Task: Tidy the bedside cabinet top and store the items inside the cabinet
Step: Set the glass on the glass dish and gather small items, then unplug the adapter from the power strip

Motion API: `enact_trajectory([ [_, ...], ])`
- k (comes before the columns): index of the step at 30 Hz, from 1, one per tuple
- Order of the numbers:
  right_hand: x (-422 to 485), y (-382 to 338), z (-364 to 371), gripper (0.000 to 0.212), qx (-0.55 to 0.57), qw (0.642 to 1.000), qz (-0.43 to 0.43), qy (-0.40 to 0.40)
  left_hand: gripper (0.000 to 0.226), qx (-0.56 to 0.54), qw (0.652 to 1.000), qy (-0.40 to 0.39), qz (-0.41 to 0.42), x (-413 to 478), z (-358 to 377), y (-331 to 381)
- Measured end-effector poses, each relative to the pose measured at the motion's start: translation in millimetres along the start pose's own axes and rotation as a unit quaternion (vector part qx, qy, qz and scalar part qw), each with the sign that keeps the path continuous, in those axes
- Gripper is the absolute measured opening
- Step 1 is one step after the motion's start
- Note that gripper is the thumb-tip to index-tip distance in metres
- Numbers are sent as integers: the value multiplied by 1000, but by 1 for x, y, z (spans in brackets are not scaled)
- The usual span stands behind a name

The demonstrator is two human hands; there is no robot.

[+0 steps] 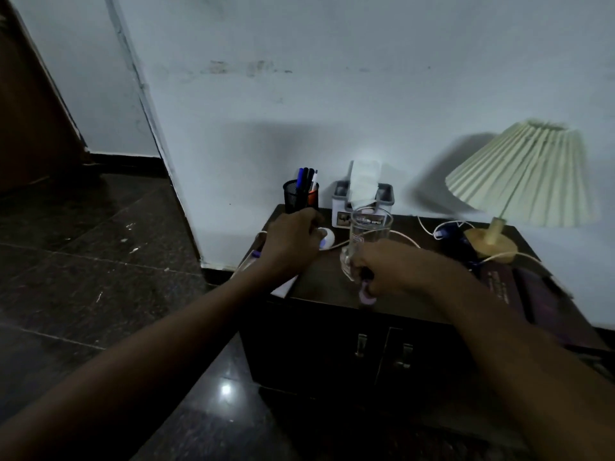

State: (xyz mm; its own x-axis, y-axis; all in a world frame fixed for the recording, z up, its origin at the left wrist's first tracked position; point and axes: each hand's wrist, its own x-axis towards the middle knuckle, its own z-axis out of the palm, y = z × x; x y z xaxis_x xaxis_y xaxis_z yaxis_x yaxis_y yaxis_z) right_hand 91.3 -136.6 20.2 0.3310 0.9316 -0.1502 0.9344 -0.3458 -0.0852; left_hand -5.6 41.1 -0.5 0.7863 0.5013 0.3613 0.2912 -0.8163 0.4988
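- We're looking down at a dark wooden cabinet (319, 341) standing against a pale wall, and both of its front doors are sitting closed.
- Our right hand (387, 271) is gripping the clear glass (370, 227) low down, fingers curled round its base. The glass is standing upright near the middle of the cabinet top, just in front of the tissue box (341, 214).
- Something small and purple (367, 296) is poking out under that hand, but it's too blurry for us to say what it is.
- Our left hand (293, 242) is reaching over the left part of the top, knuckles facing us. Its fingertips are ending right beside a round white gadget (326, 239). We can't tell whether it's actually holding anything.
- A white cable (404, 237) is running from that gadget across the top, passing behind the glass.
- A black mesh pen holder (299, 197) full of pens is sitting at the back left corner, beside the tissue box.
- A lamp (519, 174) with a pleated shade is leaning over the right side.
- A white sheet of paper (286, 286) is lying under our left wrist at the front left edge.
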Motion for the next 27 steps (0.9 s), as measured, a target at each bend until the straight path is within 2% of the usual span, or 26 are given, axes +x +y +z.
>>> enact_trajectory([
  [2,-17,20,-10,23,6,1000,25,-18,6,-47,999,-16,6,-26,-4,14],
  [7,-39,42,2,19,28,994,73,76,38,-143,985,-98,-1,-65,28,35],
  [11,-40,30,22,21,37,994,68,82,33,-111,988,-101,24,-71,51,46],
  [16,-43,29,31,16,98,989,67,92,43,-117,986,-118,22,-69,57,45],
  [21,-42,33,29,14,97,992,53,67,42,-112,986,-120,27,-71,52,46],
  [23,-42,36,22,15,96,992,51,68,39,-89,991,-88,39,-76,38,44],
  [26,-44,36,3,16,101,989,33,108,34,-18,998,37,37,-81,12,15],
  [27,-44,34,-3,14,102,986,29,126,40,31,998,59,17,-80,5,-2],
])
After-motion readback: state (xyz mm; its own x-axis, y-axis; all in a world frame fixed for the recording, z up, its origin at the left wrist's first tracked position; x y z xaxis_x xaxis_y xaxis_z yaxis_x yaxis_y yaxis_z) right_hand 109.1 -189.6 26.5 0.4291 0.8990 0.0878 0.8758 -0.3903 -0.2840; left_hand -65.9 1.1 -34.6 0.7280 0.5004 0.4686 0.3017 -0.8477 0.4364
